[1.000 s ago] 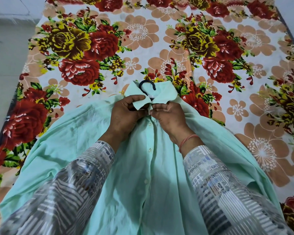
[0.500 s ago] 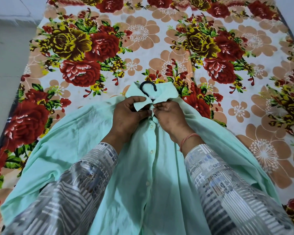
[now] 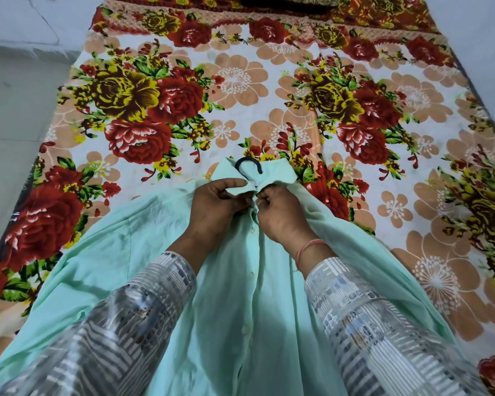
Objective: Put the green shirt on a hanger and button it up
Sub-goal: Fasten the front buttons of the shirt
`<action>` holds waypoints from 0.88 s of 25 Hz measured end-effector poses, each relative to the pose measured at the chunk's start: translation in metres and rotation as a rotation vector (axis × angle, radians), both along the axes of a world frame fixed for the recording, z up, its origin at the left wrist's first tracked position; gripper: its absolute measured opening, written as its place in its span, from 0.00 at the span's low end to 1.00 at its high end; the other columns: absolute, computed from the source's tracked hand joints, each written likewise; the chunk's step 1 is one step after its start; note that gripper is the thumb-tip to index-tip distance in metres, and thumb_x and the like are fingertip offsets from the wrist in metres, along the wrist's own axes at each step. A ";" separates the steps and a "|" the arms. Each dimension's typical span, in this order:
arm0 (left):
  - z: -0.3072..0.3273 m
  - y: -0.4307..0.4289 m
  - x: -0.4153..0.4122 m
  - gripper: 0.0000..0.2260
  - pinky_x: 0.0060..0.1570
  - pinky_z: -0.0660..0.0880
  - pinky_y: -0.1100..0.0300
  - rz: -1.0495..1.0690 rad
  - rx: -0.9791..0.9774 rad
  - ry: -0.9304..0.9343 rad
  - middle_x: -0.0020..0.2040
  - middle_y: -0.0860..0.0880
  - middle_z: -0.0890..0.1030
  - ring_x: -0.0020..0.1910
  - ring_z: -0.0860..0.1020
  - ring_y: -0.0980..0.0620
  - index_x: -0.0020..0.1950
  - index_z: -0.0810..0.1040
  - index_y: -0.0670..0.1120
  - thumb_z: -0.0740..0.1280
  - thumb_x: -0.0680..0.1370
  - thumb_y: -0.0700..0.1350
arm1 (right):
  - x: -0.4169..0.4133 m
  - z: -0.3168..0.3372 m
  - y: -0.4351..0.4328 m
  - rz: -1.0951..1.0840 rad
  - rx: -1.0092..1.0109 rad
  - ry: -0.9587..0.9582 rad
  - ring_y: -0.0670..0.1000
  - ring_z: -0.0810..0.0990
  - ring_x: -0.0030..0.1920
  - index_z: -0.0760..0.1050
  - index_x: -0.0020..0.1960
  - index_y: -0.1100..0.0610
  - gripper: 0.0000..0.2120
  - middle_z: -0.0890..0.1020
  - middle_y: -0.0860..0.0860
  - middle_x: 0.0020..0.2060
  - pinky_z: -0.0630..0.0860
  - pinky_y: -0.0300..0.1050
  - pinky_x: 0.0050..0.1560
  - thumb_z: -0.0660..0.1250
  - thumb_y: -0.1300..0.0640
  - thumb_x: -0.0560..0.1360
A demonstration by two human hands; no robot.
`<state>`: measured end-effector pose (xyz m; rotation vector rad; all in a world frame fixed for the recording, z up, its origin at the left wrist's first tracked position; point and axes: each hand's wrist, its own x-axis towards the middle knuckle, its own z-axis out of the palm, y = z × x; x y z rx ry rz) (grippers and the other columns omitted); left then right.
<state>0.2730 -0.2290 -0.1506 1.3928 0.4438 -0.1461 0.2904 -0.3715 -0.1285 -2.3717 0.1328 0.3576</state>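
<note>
Head view: left hand (image 3: 216,205) and right hand (image 3: 280,215) pinch green shirt (image 3: 240,295) collar.

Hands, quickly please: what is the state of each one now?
Left hand: closed, gripping the collar of the green shirt.
Right hand: closed, pinching the shirt's front edge at the neck.

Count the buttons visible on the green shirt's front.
3 small pale round buttons on the mint-green shirt: one beside the right grip, one below it, one lower still. Another may be hidden higher up.
</note>
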 end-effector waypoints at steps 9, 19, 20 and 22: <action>0.009 -0.005 -0.001 0.18 0.50 0.82 0.64 -0.095 0.337 -0.048 0.43 0.49 0.88 0.40 0.85 0.63 0.62 0.85 0.49 0.80 0.75 0.37 | 0.002 -0.003 -0.006 -0.208 0.341 0.163 0.54 0.80 0.40 0.81 0.40 0.55 0.09 0.84 0.51 0.36 0.78 0.52 0.43 0.66 0.60 0.77; 0.017 -0.012 -0.006 0.27 0.49 0.76 0.70 -0.054 0.576 -0.140 0.46 0.54 0.86 0.45 0.84 0.55 0.71 0.80 0.53 0.79 0.73 0.40 | -0.004 -0.005 -0.006 -0.236 0.499 0.120 0.59 0.89 0.51 0.87 0.46 0.55 0.06 0.90 0.54 0.44 0.84 0.63 0.60 0.72 0.56 0.72; 0.018 -0.013 -0.005 0.27 0.50 0.77 0.67 -0.055 0.569 -0.131 0.45 0.53 0.86 0.45 0.84 0.55 0.71 0.80 0.53 0.79 0.73 0.40 | -0.004 -0.006 -0.007 -0.230 0.506 0.111 0.59 0.89 0.51 0.87 0.46 0.55 0.03 0.90 0.55 0.44 0.84 0.62 0.61 0.74 0.57 0.74; 0.017 -0.013 -0.005 0.29 0.54 0.80 0.62 -0.055 0.557 -0.126 0.47 0.52 0.88 0.48 0.86 0.55 0.72 0.80 0.53 0.79 0.72 0.39 | -0.001 -0.006 -0.007 -0.203 0.445 0.080 0.58 0.89 0.49 0.86 0.44 0.56 0.03 0.90 0.54 0.42 0.84 0.61 0.60 0.76 0.57 0.75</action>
